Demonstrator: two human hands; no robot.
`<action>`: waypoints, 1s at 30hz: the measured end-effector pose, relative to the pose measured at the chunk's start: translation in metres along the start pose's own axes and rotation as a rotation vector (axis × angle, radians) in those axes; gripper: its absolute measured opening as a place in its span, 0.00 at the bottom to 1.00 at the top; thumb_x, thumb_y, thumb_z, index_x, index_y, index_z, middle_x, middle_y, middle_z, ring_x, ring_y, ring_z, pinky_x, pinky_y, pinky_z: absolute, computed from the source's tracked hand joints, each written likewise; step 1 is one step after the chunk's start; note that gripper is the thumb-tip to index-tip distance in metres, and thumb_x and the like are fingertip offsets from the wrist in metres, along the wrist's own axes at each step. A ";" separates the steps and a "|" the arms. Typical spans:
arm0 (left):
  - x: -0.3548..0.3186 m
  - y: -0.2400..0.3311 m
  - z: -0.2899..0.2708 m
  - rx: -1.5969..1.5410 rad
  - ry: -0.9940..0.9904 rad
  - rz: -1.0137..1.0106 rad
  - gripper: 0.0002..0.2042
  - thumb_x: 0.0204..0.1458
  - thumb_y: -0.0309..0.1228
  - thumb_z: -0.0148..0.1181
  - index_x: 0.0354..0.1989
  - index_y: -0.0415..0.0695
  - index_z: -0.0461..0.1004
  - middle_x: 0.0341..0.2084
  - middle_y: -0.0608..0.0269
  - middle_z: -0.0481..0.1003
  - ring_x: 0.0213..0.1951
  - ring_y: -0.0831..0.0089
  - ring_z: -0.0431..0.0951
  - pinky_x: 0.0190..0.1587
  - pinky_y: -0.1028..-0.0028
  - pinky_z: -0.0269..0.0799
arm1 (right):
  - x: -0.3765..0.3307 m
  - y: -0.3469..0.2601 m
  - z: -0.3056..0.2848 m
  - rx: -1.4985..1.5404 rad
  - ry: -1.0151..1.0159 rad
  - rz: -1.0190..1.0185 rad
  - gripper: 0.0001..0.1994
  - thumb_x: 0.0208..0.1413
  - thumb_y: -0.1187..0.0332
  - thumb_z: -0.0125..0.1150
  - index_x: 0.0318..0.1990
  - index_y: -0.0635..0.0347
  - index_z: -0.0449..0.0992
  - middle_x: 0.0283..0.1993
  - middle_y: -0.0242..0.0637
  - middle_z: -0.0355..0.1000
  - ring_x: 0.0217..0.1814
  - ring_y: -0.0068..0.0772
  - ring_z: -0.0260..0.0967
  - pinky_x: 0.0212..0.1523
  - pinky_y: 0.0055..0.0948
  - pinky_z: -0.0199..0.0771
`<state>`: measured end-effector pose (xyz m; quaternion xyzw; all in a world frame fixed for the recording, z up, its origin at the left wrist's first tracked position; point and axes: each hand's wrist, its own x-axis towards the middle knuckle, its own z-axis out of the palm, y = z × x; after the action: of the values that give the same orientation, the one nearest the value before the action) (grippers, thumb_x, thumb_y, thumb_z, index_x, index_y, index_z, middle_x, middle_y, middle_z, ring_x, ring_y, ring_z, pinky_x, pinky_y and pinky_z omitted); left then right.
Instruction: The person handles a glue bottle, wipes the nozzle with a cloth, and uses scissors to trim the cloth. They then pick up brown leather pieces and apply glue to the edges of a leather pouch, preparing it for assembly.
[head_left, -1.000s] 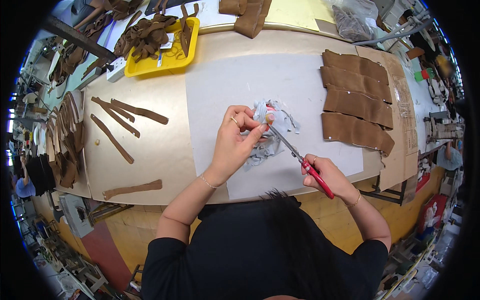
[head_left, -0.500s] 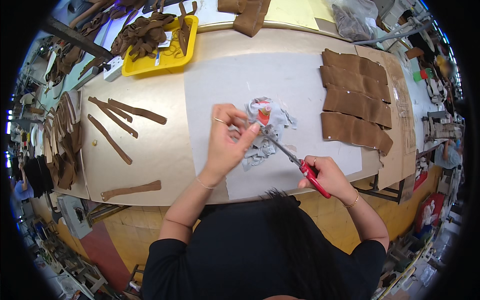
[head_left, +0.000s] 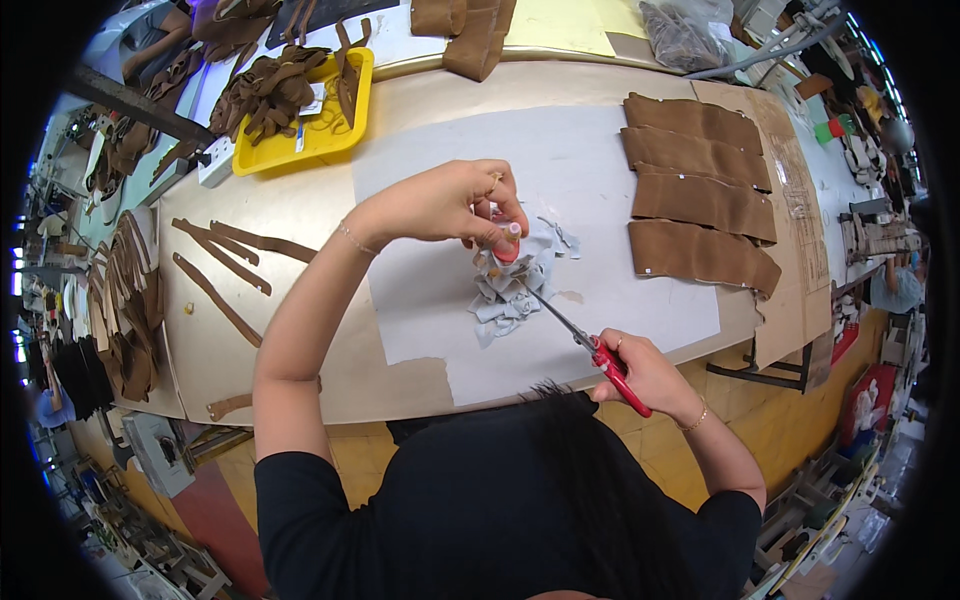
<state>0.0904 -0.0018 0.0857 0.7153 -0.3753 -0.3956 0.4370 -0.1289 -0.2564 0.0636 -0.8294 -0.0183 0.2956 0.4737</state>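
My left hand (head_left: pixel 465 205) has its thumb and fingers pinched round a small red-orange container (head_left: pixel 507 248) with a pale tip, perhaps a bottle. Its lower part sits among crumpled grey-white scraps (head_left: pixel 512 302). In my right hand (head_left: pixel 645 375) is a pair of scissors (head_left: pixel 618 375) with red handles and long, dark metal blades. The blades look closed, and their tips reach the edge of the scraps. A grey-white sheet (head_left: pixel 430 300) lies under the scraps.
Brown fabric panels (head_left: pixel 700 195) lie in a row at the right, next to cardboard (head_left: pixel 795 220). Several brown strips (head_left: pixel 215 300) lie at the left. A yellow tray (head_left: pixel 300 152) with brown pieces stands at the far left. A plastic bag (head_left: pixel 685 35) sits at the back right.
My left hand has moved up and taken hold of the red-orange container from above, its elbow swinging outward. The scissors stay by the scraps in my right hand. The view has shifted slightly.
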 end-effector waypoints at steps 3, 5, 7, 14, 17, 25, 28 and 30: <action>-0.012 -0.011 0.011 -0.144 0.111 -0.012 0.08 0.48 0.24 0.66 0.37 0.37 0.79 0.31 0.66 0.70 0.27 0.80 0.75 0.27 0.81 0.75 | -0.001 -0.002 -0.001 0.005 0.009 -0.021 0.36 0.37 0.35 0.69 0.31 0.63 0.66 0.25 0.41 0.63 0.26 0.40 0.60 0.31 0.34 0.64; -0.022 -0.009 0.022 -0.227 0.199 -0.080 0.06 0.50 0.22 0.65 0.32 0.35 0.74 0.27 0.65 0.74 0.25 0.81 0.76 0.25 0.82 0.75 | 0.002 -0.003 -0.001 -0.006 0.009 -0.028 0.35 0.37 0.36 0.70 0.31 0.63 0.66 0.23 0.39 0.62 0.25 0.38 0.59 0.30 0.33 0.63; -0.031 -0.013 0.034 -0.318 0.348 -0.126 0.07 0.51 0.23 0.65 0.31 0.36 0.72 0.28 0.63 0.76 0.25 0.81 0.77 0.25 0.82 0.76 | 0.006 -0.005 -0.002 -0.003 -0.006 -0.043 0.35 0.38 0.35 0.69 0.30 0.63 0.66 0.21 0.38 0.60 0.23 0.35 0.58 0.28 0.32 0.62; -0.037 -0.020 0.076 -0.421 0.640 0.003 0.07 0.56 0.25 0.60 0.32 0.38 0.67 0.33 0.62 0.73 0.30 0.78 0.79 0.31 0.78 0.80 | 0.021 -0.018 -0.011 -0.022 -0.038 -0.075 0.37 0.39 0.29 0.63 0.30 0.62 0.67 0.18 0.30 0.57 0.21 0.25 0.54 0.23 0.27 0.56; -0.037 -0.035 0.089 -0.761 0.595 0.036 0.08 0.58 0.25 0.57 0.37 0.39 0.63 0.35 0.61 0.72 0.35 0.72 0.80 0.38 0.73 0.83 | 0.023 -0.021 -0.014 -0.046 -0.052 -0.049 0.38 0.40 0.28 0.60 0.30 0.61 0.68 0.19 0.28 0.58 0.21 0.22 0.55 0.23 0.25 0.56; -0.019 -0.041 0.129 -0.950 0.780 0.251 0.07 0.60 0.25 0.54 0.36 0.40 0.61 0.37 0.61 0.69 0.41 0.67 0.79 0.45 0.66 0.82 | 0.027 -0.019 -0.011 -0.019 -0.028 -0.037 0.36 0.45 0.31 0.60 0.29 0.63 0.66 0.18 0.35 0.63 0.21 0.30 0.60 0.25 0.30 0.62; -0.016 -0.041 0.137 -0.900 0.810 0.301 0.07 0.60 0.24 0.54 0.36 0.39 0.62 0.37 0.62 0.66 0.43 0.69 0.78 0.46 0.66 0.82 | 0.029 -0.021 -0.012 -0.028 -0.024 -0.033 0.35 0.45 0.32 0.60 0.29 0.63 0.66 0.18 0.35 0.63 0.21 0.30 0.61 0.25 0.30 0.63; -0.013 -0.037 0.141 -0.850 0.838 0.341 0.06 0.59 0.24 0.54 0.35 0.39 0.62 0.37 0.63 0.64 0.43 0.70 0.77 0.46 0.66 0.82 | 0.032 -0.021 -0.011 -0.029 -0.011 -0.058 0.35 0.45 0.32 0.61 0.29 0.63 0.66 0.18 0.35 0.62 0.20 0.29 0.59 0.24 0.30 0.61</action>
<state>-0.0335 -0.0243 0.0119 0.5034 -0.0906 -0.1208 0.8508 -0.0921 -0.2433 0.0696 -0.8337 -0.0490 0.2860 0.4699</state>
